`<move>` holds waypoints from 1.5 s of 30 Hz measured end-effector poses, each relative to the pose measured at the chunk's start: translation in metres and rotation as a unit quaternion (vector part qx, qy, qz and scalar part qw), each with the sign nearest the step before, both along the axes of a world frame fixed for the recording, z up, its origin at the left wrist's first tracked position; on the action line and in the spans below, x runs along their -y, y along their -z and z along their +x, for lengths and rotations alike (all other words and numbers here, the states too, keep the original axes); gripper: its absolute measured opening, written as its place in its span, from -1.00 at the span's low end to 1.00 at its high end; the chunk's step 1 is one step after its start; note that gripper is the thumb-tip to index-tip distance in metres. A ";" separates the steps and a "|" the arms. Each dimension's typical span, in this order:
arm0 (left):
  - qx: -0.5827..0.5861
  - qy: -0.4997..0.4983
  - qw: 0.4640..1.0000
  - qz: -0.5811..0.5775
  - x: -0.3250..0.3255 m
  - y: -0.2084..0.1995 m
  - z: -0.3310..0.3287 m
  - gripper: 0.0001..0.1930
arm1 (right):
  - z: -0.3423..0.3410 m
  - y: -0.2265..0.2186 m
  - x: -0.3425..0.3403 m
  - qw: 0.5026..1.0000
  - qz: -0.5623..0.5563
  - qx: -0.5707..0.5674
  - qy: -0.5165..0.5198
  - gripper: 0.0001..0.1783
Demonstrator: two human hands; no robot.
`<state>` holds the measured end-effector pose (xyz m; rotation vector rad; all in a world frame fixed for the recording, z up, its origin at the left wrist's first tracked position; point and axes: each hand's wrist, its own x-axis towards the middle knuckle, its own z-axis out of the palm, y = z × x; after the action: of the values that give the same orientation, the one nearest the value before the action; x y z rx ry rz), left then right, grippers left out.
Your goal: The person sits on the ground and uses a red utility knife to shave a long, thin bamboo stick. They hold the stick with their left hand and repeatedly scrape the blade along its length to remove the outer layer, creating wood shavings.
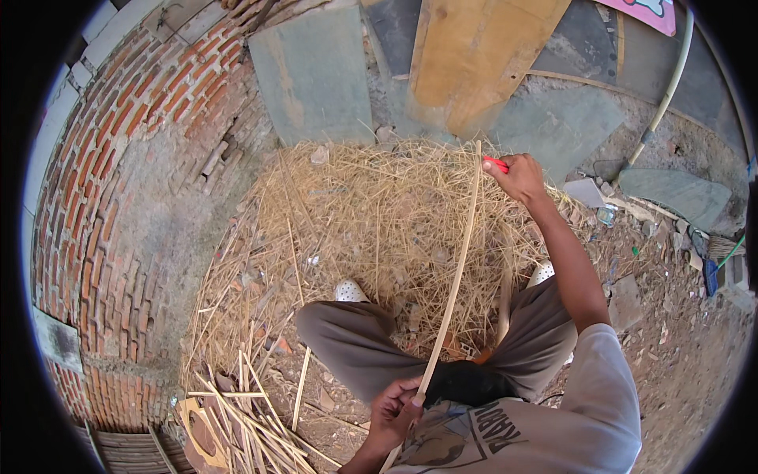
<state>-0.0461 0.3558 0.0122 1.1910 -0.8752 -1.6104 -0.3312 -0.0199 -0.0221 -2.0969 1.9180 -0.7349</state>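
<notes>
A long pale strip, likely bamboo [454,296], slants from my lap up and away from me. My left hand [392,411] is closed round its near part, close to my shirt. At the far end, my right hand [521,178] reaches out with the arm extended and grips a small red-handled tool [496,163]. That tool's front end lies against or right beside the strip's tip; its blade, if any, cannot be made out. Beneath the strip spreads a heap of thin straw-coloured shavings [363,205], between and beyond my bent legs.
More pale strips [253,426] lie loosely piled at lower left. A worn brick wall [103,197] rises on the left. Grey-green [312,79] and brown boards [474,55] lean at the back, with a pale pipe [667,95] at right. My dotted white shoe [350,291] touches the shavings.
</notes>
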 end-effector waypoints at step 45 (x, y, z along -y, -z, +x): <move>-0.002 -0.049 0.999 -0.015 0.000 -0.004 -0.006 -0.68 | 0.024 -0.009 -0.030 0.997 0.030 0.052 -0.049 -0.20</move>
<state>-0.0517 0.3556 0.0162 1.1903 -0.8232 -1.5149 -0.3076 0.0102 -0.0128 -2.0584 1.7481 -0.7391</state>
